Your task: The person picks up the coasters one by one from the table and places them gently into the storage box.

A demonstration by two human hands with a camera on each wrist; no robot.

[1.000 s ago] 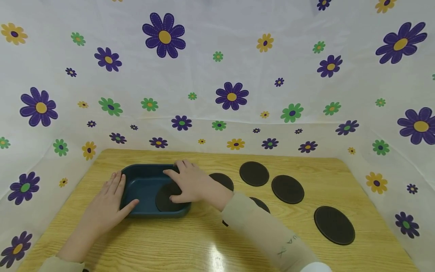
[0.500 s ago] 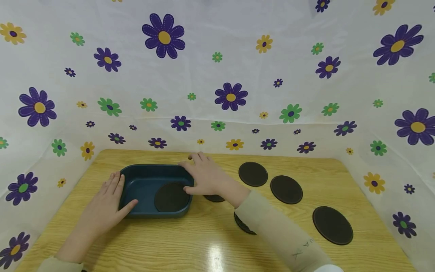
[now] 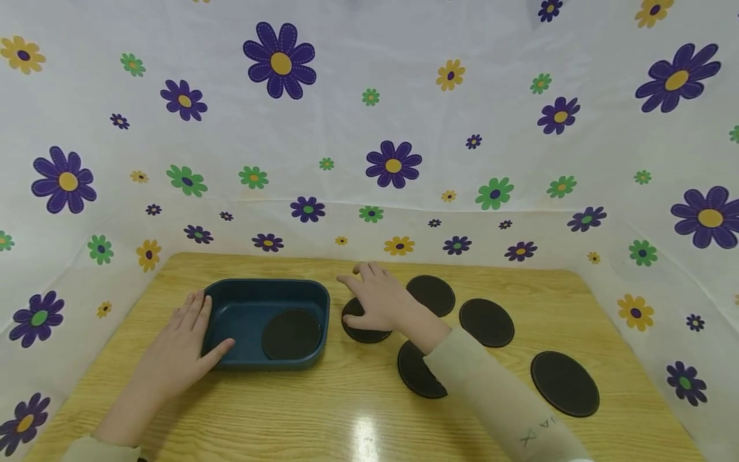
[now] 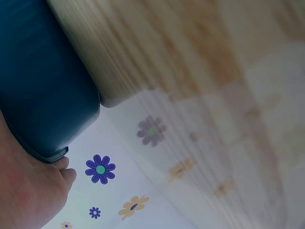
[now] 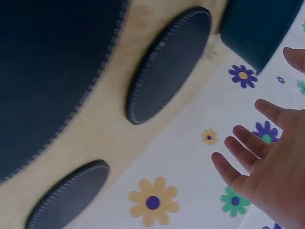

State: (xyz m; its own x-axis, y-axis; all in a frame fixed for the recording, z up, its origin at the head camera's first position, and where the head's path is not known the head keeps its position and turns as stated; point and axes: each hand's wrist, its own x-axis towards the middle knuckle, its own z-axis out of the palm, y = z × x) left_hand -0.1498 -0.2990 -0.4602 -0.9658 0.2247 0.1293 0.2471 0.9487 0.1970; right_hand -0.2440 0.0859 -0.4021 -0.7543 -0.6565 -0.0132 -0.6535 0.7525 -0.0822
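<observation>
A dark blue rectangular tub [image 3: 233,327] stands at the left of the table, with one round black coaster [image 3: 291,335] inside its right end. My left hand [image 3: 178,350] rests along the tub's left wall, fingers straight and thumb over the near rim. In the left wrist view, the hand [image 4: 33,186] touches the tub's end wall [image 4: 43,81]. Just right of the tub, my right hand [image 3: 381,303] hovers over another black coaster [image 3: 365,335], partly covering it. That hand [image 5: 271,164] holds nothing, and its fingers are spread in the right wrist view.
More black coasters with stitched edges lie on the wooden table [image 3: 288,410]: one near the front [image 3: 417,372], partly under my sleeve, one at the back [image 3: 433,295], and two farther right, [image 3: 487,322] and a nearer coaster [image 3: 566,383]. A flower-printed white cloth [image 3: 340,128] encloses the table.
My right hand has come out of the tub, leaving the coaster inside, and moved right over the coaster beside it. The left hand has stayed on the tub.
</observation>
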